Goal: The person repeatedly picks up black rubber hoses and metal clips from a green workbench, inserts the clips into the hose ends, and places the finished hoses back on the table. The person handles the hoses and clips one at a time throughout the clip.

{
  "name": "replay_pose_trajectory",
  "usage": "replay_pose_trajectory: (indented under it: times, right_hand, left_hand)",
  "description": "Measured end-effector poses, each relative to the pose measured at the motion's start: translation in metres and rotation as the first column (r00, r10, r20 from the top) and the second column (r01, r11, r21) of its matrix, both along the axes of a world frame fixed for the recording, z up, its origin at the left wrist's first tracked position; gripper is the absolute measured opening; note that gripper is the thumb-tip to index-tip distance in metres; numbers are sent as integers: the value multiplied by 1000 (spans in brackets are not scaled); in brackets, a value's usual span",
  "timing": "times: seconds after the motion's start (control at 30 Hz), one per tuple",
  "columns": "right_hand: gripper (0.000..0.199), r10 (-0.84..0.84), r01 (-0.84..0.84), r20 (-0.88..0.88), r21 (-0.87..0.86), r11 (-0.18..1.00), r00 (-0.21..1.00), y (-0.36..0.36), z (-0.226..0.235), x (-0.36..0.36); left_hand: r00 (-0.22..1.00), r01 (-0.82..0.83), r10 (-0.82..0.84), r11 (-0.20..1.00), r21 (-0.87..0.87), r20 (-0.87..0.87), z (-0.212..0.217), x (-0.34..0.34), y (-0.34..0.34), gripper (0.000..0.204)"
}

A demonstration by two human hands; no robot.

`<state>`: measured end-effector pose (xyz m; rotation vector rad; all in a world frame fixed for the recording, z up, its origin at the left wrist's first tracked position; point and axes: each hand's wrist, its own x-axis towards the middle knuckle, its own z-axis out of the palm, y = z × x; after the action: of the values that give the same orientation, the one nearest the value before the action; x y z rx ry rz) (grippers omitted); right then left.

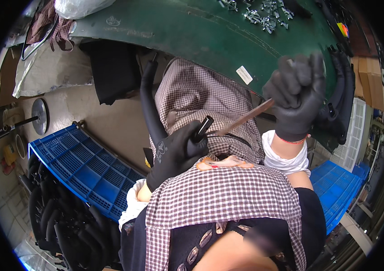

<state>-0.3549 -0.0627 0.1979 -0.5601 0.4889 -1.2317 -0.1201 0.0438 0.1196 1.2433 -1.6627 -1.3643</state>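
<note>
Black tube [148, 99] rises beside the checked apron [223, 194], clasped in the left hand [178, 151], a short end poking past the thumb. The right hand [293, 92] is curled round a brown strip [248, 117], its tip near that end. Other tubes [61, 217] are heaped by a blue crate [88, 169]; whether inside, I cannot tell. The white sack's [50, 70] contents are hidden.

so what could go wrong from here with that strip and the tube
The thin brown strip in the right hand points toward the left hand, which grips a black tube; a slip might jab that hand. The checked apron spreads below, so the strip's tip could snag it.
</note>
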Motion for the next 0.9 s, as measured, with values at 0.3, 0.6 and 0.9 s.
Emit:
replay_pose_trajectory:
  times: [0.3,0.6,0.9]
  right_hand:
    - [35,493,-373,-351,358,856,796,40,-47,18]
    - [69,418,-618,-879,200,760,230,42,-30,39]
    - [78,395,-682,-896,161,713,201,43,-39,46]
  left_hand:
    - [989,-97,95,995,-16,-115,-1,10,-5,77]
    - [990,-143,133,858,-494,-55,-30,0,-10,43]
    - [974,-205,226,885,-417,2,-19,-5,-16,30]
